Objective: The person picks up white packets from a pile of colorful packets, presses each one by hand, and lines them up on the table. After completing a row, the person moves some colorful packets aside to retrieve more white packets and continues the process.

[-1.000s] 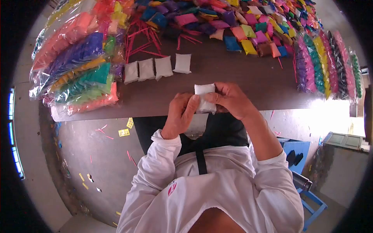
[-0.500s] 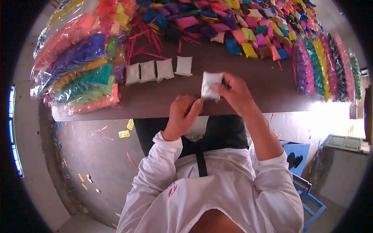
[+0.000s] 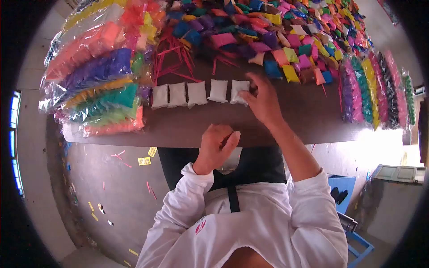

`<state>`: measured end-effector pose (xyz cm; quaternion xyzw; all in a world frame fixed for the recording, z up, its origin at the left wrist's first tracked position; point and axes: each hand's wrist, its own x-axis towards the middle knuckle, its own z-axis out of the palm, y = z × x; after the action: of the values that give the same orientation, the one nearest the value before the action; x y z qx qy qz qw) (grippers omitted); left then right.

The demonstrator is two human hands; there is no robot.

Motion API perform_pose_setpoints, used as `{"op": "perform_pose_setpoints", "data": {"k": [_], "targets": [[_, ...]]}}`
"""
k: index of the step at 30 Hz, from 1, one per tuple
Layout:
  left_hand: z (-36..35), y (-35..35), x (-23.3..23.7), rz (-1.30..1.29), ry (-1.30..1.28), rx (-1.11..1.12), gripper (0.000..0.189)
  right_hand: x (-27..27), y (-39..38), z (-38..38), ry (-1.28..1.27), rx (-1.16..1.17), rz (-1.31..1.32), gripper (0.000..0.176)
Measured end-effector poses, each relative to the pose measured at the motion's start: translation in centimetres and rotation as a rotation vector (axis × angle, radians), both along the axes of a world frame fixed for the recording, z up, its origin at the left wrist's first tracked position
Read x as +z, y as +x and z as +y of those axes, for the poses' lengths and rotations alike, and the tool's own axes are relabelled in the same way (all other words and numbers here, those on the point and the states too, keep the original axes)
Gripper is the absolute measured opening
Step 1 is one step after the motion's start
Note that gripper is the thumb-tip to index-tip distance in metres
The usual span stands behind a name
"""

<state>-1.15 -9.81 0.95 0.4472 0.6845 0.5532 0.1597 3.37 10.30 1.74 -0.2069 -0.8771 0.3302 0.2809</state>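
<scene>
Several small white packets lie side by side in a row on the dark brown table [image 3: 290, 114]. At the row's right end is a white packet [image 3: 239, 89], flat on the tabletop. My right hand [image 3: 264, 100] is at its right edge, thumb touching it and fingers apart, not wrapped around it. The other white packets [image 3: 196, 94] extend to the left. By the table's front edge, my left hand [image 3: 217, 145] is loosely curled, thumb toward the index finger, with nothing visible in it.
Clear bags of coloured packets [image 3: 96, 89] are stacked at the left. A large heap of loose coloured packets [image 3: 286, 42] covers the back, with pink strips [image 3: 176, 58] beside it. More filled bags [image 3: 368, 89] hang over the right side. A blue stool [image 3: 344, 192] stands below right.
My right hand has put the white packet down at the row's right end and its fingers have spread. My left hand has drawn back slightly from the packet toward the table's front edge.
</scene>
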Motion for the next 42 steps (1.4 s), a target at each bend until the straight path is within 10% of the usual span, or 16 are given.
{"op": "perform_pose_setpoints", "data": {"k": [9,15,25,29,42], "targets": [[0.3,0.0,0.3,0.071,0.038,0.013,0.030,-1.5,0.4,-0.7,0.076,-0.041,0.131,0.013],[0.8,0.2,0.5,0.208,0.014,-0.013,0.028,-0.7,1.6,-0.6,-0.458,-0.203,0.150,0.024],[3.9,1.8,0.8,0.515,-0.225,0.199,0.034,-2.3,1.0,-0.7,-0.422,-0.171,0.377,0.031],[5.2,2.1,0.8,0.607,-0.362,0.270,0.032,-2.1,1.4,0.5,-1.082,0.010,0.440,0.030],[5.4,2.8,-0.1,0.736,-0.409,0.318,0.030,1.3,4.4,33.0,0.384,-0.633,0.163,0.014]]}}
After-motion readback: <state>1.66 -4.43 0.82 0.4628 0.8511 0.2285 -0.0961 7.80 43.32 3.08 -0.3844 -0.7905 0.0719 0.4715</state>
